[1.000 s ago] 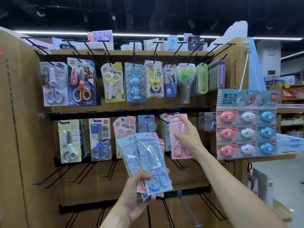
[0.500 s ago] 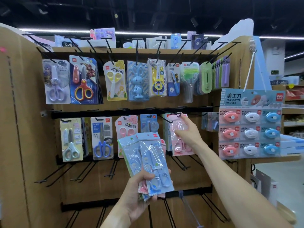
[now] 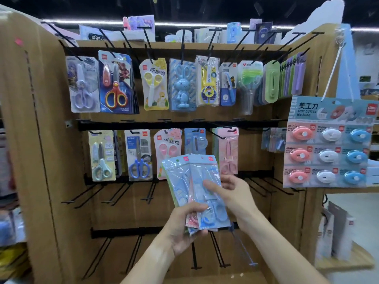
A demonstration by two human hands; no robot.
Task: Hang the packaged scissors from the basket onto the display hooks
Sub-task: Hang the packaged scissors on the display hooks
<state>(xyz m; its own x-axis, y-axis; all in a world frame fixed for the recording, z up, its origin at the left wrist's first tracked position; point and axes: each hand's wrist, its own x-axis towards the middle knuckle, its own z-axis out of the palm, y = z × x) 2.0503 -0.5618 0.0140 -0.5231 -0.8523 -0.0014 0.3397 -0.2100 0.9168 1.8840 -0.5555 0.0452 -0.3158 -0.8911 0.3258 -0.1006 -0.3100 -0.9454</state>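
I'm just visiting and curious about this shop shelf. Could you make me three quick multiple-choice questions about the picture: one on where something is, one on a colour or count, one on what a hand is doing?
1. Where does the pink scissors pack hang?
A. Top row, far left
B. Middle row, behind and just above the held packs
C. Bottom row

2. How many small cutters are in each row of the cutter card on the right?
A. Three
B. Five
C. One

3. What is the left hand doing?
A. Hanging empty
B. Pointing at the ceiling
C. Gripping a fanned stack of scissors packs

Answers:
1 B: it hangs on a middle-row hook, above the right hand.
2 A: each row shows pink, white, blue.
3 C: its fingers curl round the stack's lower end.
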